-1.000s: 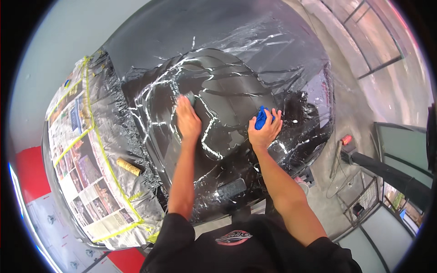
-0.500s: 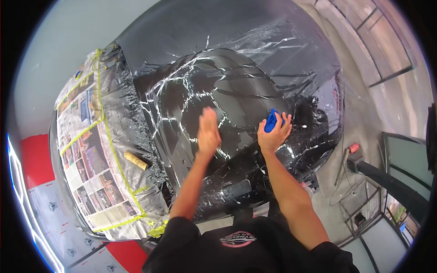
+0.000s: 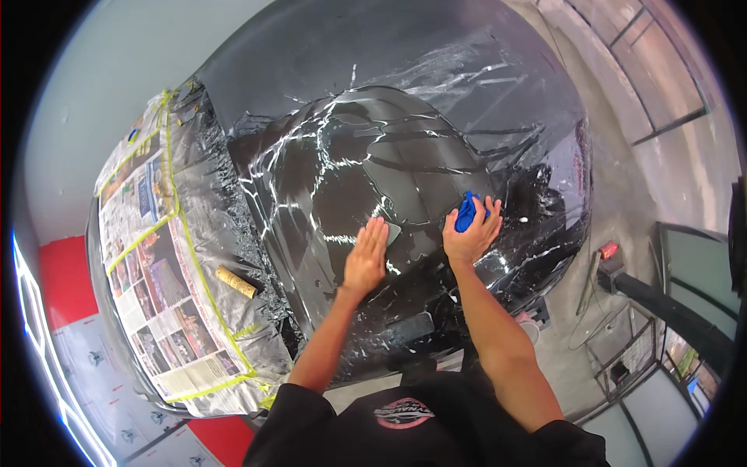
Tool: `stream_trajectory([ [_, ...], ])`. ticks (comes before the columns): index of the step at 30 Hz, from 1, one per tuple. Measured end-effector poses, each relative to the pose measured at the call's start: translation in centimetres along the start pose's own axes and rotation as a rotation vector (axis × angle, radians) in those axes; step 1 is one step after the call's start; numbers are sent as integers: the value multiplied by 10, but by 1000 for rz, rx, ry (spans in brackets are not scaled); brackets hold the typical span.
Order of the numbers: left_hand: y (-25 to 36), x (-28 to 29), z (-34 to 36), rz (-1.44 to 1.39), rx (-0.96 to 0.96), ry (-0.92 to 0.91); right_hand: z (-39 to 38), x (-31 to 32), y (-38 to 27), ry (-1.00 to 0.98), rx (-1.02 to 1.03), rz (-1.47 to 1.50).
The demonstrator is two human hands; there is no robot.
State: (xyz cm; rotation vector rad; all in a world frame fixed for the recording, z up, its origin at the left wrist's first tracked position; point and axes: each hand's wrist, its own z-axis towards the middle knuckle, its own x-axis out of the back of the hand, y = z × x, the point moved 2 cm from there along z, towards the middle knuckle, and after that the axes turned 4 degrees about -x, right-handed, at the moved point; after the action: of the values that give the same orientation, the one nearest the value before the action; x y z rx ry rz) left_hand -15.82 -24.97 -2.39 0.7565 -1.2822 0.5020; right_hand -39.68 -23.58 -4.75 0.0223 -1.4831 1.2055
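Observation:
A black car hood point(image 3: 342, 202), wet and streaked with white liquid, lies under both my hands. My left hand point(image 3: 367, 261) presses down on it, fingers straight and close together. From under its right side shows the edge of a thin grey-green sheet point(image 3: 393, 233), which looks like sandpaper; most of it is covered by the hand. To the right, my right hand point(image 3: 471, 232) rests near the hood's wet part, fingers curled round a crumpled blue cloth point(image 3: 467, 214).
Newspaper point(image 3: 167, 288) and clear plastic, edged with yellow tape point(image 3: 194, 272), cover the car's left part. A tan roll point(image 3: 236, 282) lies on the plastic. A dark metal post point(image 3: 661, 296) and a red object point(image 3: 609, 250) stand right, over the grey floor point(image 3: 622, 187).
My left hand has moved down and slightly right over the hood, and the grey-green sheet's edge now shows beside it. My right hand keeps the blue cloth in nearly the same place.

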Motion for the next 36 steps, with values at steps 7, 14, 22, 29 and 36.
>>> stream_trajectory([
  [7, -146, 52, 91, 281, 311, 358, -12, -8, -34, -52, 24, 90],
  [14, -5, -2, 3, 9, -61, -1, 1, 2, -3, -27, 0, 11],
  [22, -102, 30, 78, 149, 336, 321, -9, -8, -23, -58, 11, 67],
  [29, -1, 7, 58, 233, 46, 1, 6, 5, 9, 10, -1, -10],
  [36, -126, 22, 102, 216, 337, 399, -13, -5, -25, -33, 16, 109],
])
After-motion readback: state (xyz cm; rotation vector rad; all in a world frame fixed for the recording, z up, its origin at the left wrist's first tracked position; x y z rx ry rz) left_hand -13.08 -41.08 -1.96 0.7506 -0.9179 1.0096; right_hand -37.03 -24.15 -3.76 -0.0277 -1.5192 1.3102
